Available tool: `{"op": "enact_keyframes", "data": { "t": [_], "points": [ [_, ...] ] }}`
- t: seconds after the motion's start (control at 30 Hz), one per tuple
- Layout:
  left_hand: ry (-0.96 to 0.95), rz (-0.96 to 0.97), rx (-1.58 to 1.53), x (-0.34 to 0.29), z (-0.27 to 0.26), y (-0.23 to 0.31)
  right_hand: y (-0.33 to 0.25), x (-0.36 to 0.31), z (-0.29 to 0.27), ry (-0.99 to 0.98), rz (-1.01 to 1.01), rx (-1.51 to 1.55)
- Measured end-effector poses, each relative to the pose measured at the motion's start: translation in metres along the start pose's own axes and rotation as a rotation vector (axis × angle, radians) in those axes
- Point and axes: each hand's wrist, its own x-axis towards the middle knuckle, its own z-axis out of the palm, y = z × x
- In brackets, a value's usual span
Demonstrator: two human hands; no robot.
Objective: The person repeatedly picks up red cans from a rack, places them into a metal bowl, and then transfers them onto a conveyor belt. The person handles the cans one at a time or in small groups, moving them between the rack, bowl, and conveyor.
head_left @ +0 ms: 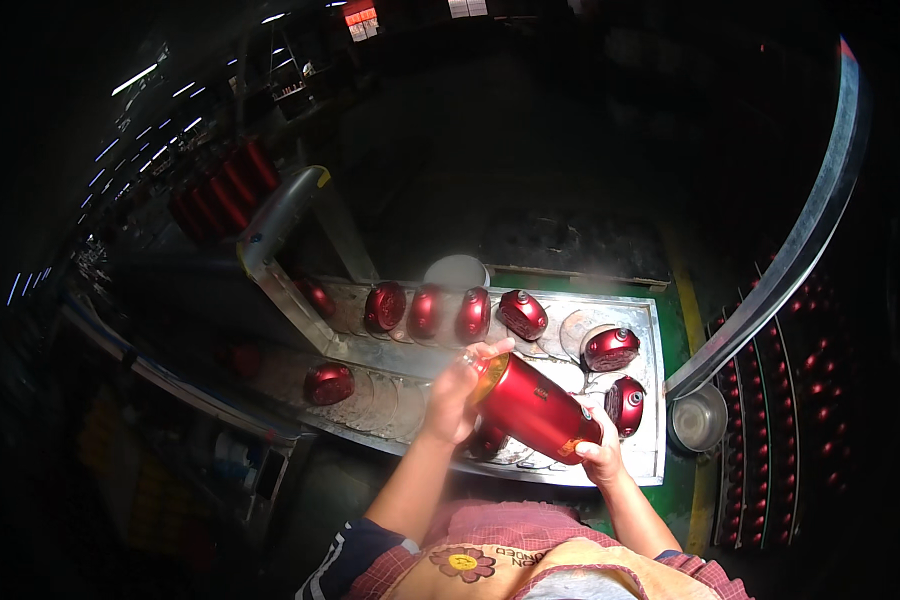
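A: From the head camera, what do the hands hold?

B: Both grip one red metal bottle (532, 405), lying tilted across the view above the desk (650, 400); the left hand (457, 392) is closed around its upper-left end, where an orange patch shows, and the right hand (598, 455) is closed on its lower-right end, fingers wrapped under it.

A: And what is in the tray?

B: The desk is a shallow steel tray with a raised rim; red bottles lie on pale round discs (570, 335) inside it; along the back row I count five: one at the far left (316, 296), then three close together (385, 306) (425, 311) (473, 313), then one turned sideways (522, 313); to the right lie two more, one (610, 348) above the other (626, 404); one sits alone at the front left (328, 383); that makes eight lying, plus the held one; a further dark red piece (485, 440) shows under the left hand, but I cannot tell what it is.

A: Anything else holding things?

B: A steel bowl (698, 420) stands just beside the tray's right edge; I cannot tell its contents; a white round lid-like thing (456, 271) sits behind the tray; on the right, dark racks (780, 400) carry rows of small red pieces, too many and too dim to count; more long red bottles (220, 190) stand far off at the upper left.
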Motion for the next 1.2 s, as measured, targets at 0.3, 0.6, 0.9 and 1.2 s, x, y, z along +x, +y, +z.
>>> {"op": "enact_keyframes", "data": {
  "t": [0.3,0.6,0.9,1.2],
  "points": [
    [0.109,0.135,0.072,-0.005,0.059,-0.044,-0.008,-0.026,-0.022,0.237,0.049,0.618],
    [-0.188,0.115,-0.245,-0.028,0.084,-0.059,-0.039,-0.077,0.029,0.374,-0.105,0.748],
    [-0.085,-0.298,-0.243,-0.074,0.1,-0.116,-0.061,-0.149,-0.006,0.545,-0.451,0.505],
    [-0.093,-0.481,-0.266,-0.04,0.178,-0.209,-0.137,-0.203,-0.117,0.489,-0.522,0.165]
  ]
}}
